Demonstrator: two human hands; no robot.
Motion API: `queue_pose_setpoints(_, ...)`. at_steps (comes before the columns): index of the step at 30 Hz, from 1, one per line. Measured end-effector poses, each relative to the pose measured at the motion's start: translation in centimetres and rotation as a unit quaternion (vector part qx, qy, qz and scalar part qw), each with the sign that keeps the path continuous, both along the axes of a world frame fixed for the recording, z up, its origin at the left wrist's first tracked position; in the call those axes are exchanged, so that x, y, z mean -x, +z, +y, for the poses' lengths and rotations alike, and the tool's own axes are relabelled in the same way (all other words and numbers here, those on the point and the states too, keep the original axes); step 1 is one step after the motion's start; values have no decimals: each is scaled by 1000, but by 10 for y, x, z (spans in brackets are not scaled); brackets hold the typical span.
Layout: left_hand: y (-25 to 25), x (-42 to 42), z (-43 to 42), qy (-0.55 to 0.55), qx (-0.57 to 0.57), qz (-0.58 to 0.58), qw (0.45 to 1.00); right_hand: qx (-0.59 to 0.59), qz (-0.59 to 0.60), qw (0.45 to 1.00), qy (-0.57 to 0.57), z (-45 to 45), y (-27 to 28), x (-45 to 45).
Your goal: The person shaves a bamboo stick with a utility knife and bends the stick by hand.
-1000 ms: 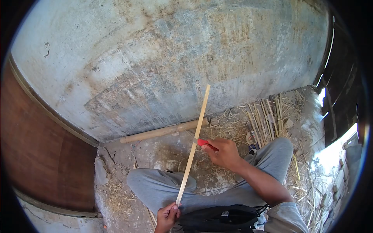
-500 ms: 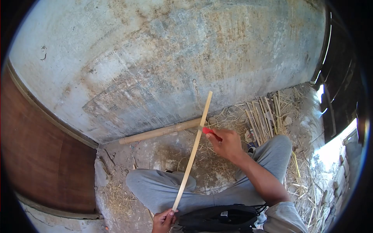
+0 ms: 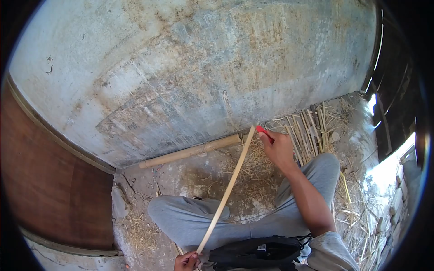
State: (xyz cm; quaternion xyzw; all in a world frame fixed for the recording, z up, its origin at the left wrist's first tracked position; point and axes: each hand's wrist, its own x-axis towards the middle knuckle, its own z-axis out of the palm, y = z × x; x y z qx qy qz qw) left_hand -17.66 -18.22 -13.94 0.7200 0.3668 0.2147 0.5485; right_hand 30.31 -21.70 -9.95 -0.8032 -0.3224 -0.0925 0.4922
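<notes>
A long, pale bamboo strip slants up and away across my lap. My left hand is closed round its near end, low in the view. My right hand grips a small knife by its red handle. The knife is at the strip's far end, where its blade is small and blurred; I cannot tell whether it touches the strip. My fingers hide part of the handle. Below the strip are my crossed legs in grey trousers and a black bag at my waist.
A thick bamboo pole lies along the foot of the stained wall. Several split bamboo strips are bunched at the right, among shavings on the floor. A brown wooden panel stands at the left.
My right hand has moved the knife up and right, from the strip's upper part to its far end. The strip's far end has swung lower and to the right; my left hand has shifted slightly down-left.
</notes>
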Motion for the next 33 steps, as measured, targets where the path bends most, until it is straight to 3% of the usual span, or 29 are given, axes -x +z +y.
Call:
queue_pose_setpoints(2, 3, 8, 7, 8, -18, 8, 1000, 30, 47, 998, -38, -1, -7, -7)
queue_pose_setpoints(4, 42, -3, 7, 32, 48, 52, 997, 52, 57, 997, -21, -1, -13, -7)
queue_pose_setpoints(5, 26, 9, 11, 54, 165, 25, 985, 76, 65, 995, -2, -1, -16, -5)
queue_pose_setpoints(6, 30, 5, 9, 56, 165, 25, 984, 77, 65, 995, 0, 0, -22, 0)
queue_pose_setpoints(8, 44, -15, 5, 92, 214, 0, 973, 205, -59, 976, 52, 1, -35, 15)
queue_pose_setpoints(9, 45, -21, 4, 93, 215, 0, 972, 207, -59, 975, 53, 2, -33, 21)
queue_pose_setpoints(12, 38, -31, 2, 60, 164, -19, 984, 261, -45, 958, 108, 6, -27, 39)
queue_pose_setpoints(16, 12, -39, 12, 13, 76, 9, 997, 204, -69, 971, 103, 5, -24, 38)
queue_pose_setpoints(18, 0, -47, 13, 80, -117, 0, 990, 205, -66, 972, 99, 3, -22, 34)
queue_pose_setpoints(22, 3, -42, 22, 81, -88, 5, 993, 188, -76, 976, 84, -2, -22, 28)
queue_pose_setpoints(24, 6, -42, 18, 75, 44, -2, 996, 176, -78, 977, 91, -2, -20, 30)
queue_pose_setpoints(25, 9, -44, 15, 77, 45, -2, 996, 164, -64, 980, 94, -2, -17, 33)
queue_pose_setpoints(27, 19, -54, 13, 53, 202, -14, 978, 151, -52, 982, 100, 1, -11, 38)
queue_pose_setpoints(28, 24, -59, 14, 55, 201, -16, 978, 101, -46, 989, 94, 2, -10, 39)
queue_pose_setpoints(30, 33, -66, 16, 30, 360, -28, 932, 52, -39, 994, 92, 2, -4, 43)
queue_pose_setpoints(33, 29, -80, 25, 44, 377, -24, 925, 52, -24, 992, 111, 0, 9, 47)
